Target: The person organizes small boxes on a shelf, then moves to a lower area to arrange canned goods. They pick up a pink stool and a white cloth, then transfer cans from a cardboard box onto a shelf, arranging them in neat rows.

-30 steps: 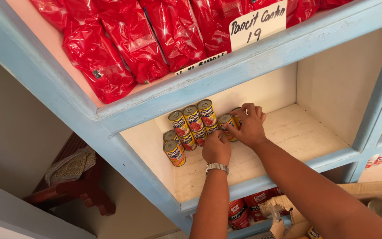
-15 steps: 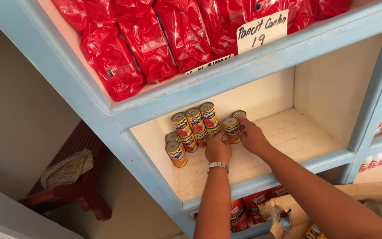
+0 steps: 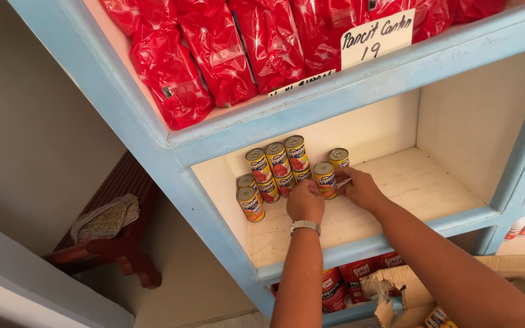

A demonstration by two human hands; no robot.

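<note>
Yellow-labelled metal tins (image 3: 273,172) stand packed at the back left of the pale wooden shelf (image 3: 408,182). Your left hand (image 3: 305,201) and right hand (image 3: 361,188) bracket one more such tin (image 3: 324,179), fingers curled narrowly against its sides, keeping it upright beside the row.

Counted on the middle shelf (image 3: 396,182): nine yellow-and-red cans (image 3: 325,177) visible, some stacked two high; others possibly hidden behind the hands. Two hands (image 3: 306,201) were at the cans. Upper shelf: at least six red packets (image 3: 214,48), plus one handwritten card (image 3: 377,37).
</note>
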